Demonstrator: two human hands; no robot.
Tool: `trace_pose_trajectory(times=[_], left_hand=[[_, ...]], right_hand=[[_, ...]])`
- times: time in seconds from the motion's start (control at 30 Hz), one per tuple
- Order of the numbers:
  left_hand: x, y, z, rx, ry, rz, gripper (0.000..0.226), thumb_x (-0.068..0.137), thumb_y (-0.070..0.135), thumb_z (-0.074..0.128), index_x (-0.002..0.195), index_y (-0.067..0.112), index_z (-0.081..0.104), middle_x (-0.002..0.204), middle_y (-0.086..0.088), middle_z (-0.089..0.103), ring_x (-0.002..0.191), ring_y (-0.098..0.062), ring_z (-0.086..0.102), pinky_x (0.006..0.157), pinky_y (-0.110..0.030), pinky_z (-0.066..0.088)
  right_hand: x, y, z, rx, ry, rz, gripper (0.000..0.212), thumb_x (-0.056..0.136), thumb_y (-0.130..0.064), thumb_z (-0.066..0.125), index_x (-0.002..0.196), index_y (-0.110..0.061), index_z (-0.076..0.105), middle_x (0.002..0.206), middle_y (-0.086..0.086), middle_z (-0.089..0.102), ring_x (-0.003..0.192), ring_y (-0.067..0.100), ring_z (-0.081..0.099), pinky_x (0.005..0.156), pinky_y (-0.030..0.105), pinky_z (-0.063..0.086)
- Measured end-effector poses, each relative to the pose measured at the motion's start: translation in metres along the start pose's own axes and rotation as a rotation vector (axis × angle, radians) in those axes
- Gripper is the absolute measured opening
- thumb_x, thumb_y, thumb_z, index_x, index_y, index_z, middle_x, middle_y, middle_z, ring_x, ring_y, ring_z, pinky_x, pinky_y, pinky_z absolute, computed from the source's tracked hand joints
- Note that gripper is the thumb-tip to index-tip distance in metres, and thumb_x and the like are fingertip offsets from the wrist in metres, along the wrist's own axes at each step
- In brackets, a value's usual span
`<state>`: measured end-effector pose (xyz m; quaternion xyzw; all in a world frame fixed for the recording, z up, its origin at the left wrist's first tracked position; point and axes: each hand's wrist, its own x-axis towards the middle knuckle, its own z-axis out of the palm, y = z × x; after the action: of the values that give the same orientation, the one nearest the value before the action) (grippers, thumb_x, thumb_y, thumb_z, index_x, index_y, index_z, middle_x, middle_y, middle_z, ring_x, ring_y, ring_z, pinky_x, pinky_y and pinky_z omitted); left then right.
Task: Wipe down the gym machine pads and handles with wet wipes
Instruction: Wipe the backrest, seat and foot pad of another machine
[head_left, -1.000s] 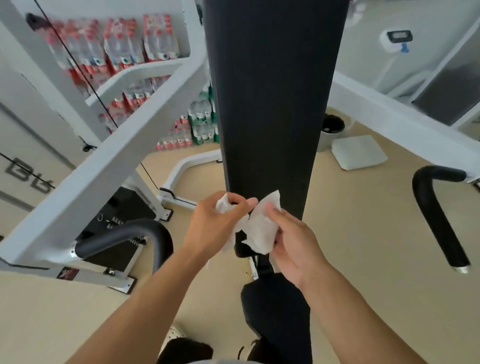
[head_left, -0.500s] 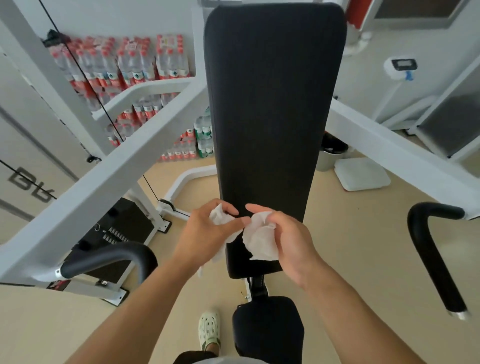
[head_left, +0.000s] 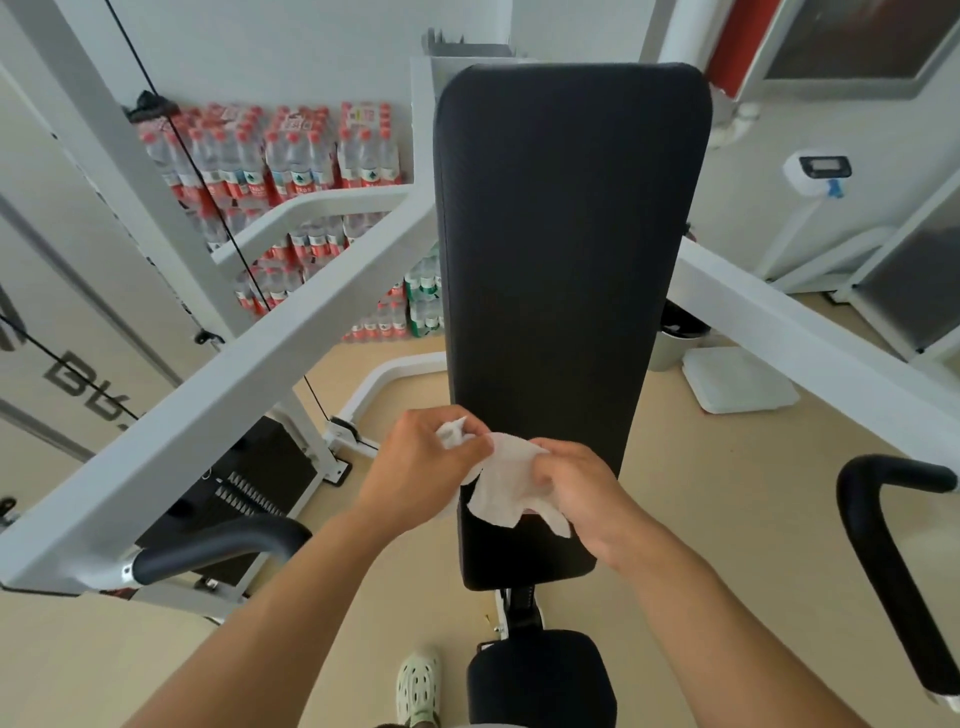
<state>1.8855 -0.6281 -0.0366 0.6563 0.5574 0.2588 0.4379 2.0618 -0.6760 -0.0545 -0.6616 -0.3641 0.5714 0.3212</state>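
Fingers of the left hand (head_left: 426, 462) and right hand (head_left: 582, 493) pinch one crumpled wet wipe (head_left: 506, 486) between them. Directly behind it lies the black back pad (head_left: 566, 260) (long axis running near to far), equally reachable by both hands.

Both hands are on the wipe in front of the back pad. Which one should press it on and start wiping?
Right, probably. The right hand holds most of the wet wipe directly over the back pad; the left hand pinches only a corner, off the pad's left edge.
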Motion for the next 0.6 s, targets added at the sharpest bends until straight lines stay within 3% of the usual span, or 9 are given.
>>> trace_pose_trajectory(times=[0.07, 0.13, 0.2, 0.27, 0.33, 0.4, 0.5, 0.57, 0.6], left_hand=[[0.008, 0.001, -0.004, 0.058, -0.054, -0.015, 0.009, 0.092, 0.028, 0.069, 0.084, 0.026, 0.073, 0.086, 0.009, 0.068, 0.079, -0.009, 0.062, 0.071, -0.023, 0.053], [0.017, 0.002, -0.008, 0.109, -0.092, -0.023, 0.010, 0.093, 0.028, 0.068, 0.085, 0.023, 0.073, 0.087, 0.004, 0.068, 0.080, -0.011, 0.062, 0.071, -0.026, 0.052], [0.026, 0.004, -0.013, 0.133, -0.084, -0.017, 0.011, 0.093, 0.027, 0.067, 0.085, 0.023, 0.073, 0.087, 0.003, 0.068, 0.081, -0.012, 0.062, 0.075, -0.031, 0.054], [0.036, 0.007, -0.017, 0.143, -0.052, 0.007, 0.012, 0.093, 0.032, 0.068, 0.085, 0.025, 0.073, 0.087, 0.006, 0.068, 0.083, -0.009, 0.062, 0.073, -0.028, 0.052], [0.048, 0.013, -0.021, 0.135, 0.021, 0.041, 0.015, 0.090, 0.041, 0.070, 0.082, 0.029, 0.070, 0.086, 0.008, 0.068, 0.084, -0.007, 0.062, 0.070, -0.023, 0.047], [0.063, 0.024, -0.026, 0.131, 0.131, 0.085, 0.018, 0.089, 0.048, 0.070, 0.082, 0.031, 0.068, 0.085, 0.011, 0.067, 0.082, -0.005, 0.062, 0.070, -0.023, 0.048], [0.087, 0.050, -0.037, 0.123, 0.262, 0.192, 0.017, 0.090, 0.049, 0.067, 0.087, 0.032, 0.067, 0.085, 0.015, 0.066, 0.080, -0.003, 0.063, 0.072, -0.026, 0.054], [0.106, 0.073, -0.047, 0.095, 0.342, 0.267, 0.015, 0.092, 0.048, 0.066, 0.094, 0.033, 0.066, 0.088, 0.015, 0.066, 0.077, -0.001, 0.064, 0.069, -0.022, 0.055], [0.117, 0.085, -0.053, 0.096, 0.395, 0.316, 0.015, 0.093, 0.047, 0.065, 0.098, 0.032, 0.066, 0.088, 0.015, 0.065, 0.076, -0.001, 0.064, 0.067, -0.021, 0.056]], right_hand=[[0.008, -0.004, -0.009, 0.218, -0.050, 0.075, 0.023, 0.097, -0.016, 0.054, 0.116, -0.016, 0.067, 0.118, 0.016, 0.070, 0.109, 0.034, 0.068, 0.095, 0.049, 0.058], [0.010, -0.013, -0.021, 0.373, -0.166, 0.156, 0.030, 0.099, -0.018, 0.055, 0.127, -0.009, 0.061, 0.120, 0.022, 0.070, 0.106, 0.044, 0.070, 0.083, 0.048, 0.061], [0.011, -0.024, -0.032, 0.361, -0.248, 0.179, 0.034, 0.099, -0.020, 0.057, 0.129, -0.005, 0.061, 0.120, 0.023, 0.071, 0.104, 0.046, 0.071, 0.077, 0.047, 0.062], [0.014, -0.036, -0.040, 0.369, -0.203, 0.145, 0.039, 0.091, -0.024, 0.068, 0.125, -0.005, 0.066, 0.122, 0.022, 0.069, 0.108, 0.042, 0.070, 0.077, 0.049, 0.062], [0.020, -0.052, -0.043, 0.368, 0.001, 0.044, 0.027, 0.088, -0.026, 0.071, 0.110, -0.010, 0.070, 0.110, 0.014, 0.069, 0.101, 0.029, 0.069, 0.082, 0.046, 0.058], [0.027, -0.075, -0.041, 0.376, 0.308, -0.135, 0.009, 0.100, -0.028, 0.061, 0.102, -0.021, 0.066, 0.104, 0.002, 0.068, 0.093, 0.014, 0.065, 0.089, 0.038, 0.053], [0.039, -0.113, -0.038, 0.194, 0.633, -0.513, 0.032, 0.109, -0.031, 0.045, 0.139, -0.024, 0.056, 0.127, -0.004, 0.062, 0.107, 0.004, 0.061, 0.084, 0.018, 0.052], [0.060, -0.129, -0.034, -0.130, 0.754, -0.741, 0.049, 0.110, -0.022, 0.042, 0.158, -0.020, 0.035, 0.152, 0.000, 0.050, 0.133, 0.009, 0.052, 0.103, 0.015, 0.047], [0.075, -0.136, -0.030, -0.316, 0.757, -0.820, 0.056, 0.109, -0.022, 0.043, 0.162, -0.019, 0.023, 0.164, 0.002, 0.034, 0.148, 0.014, 0.035, 0.117, 0.020, 0.035]])
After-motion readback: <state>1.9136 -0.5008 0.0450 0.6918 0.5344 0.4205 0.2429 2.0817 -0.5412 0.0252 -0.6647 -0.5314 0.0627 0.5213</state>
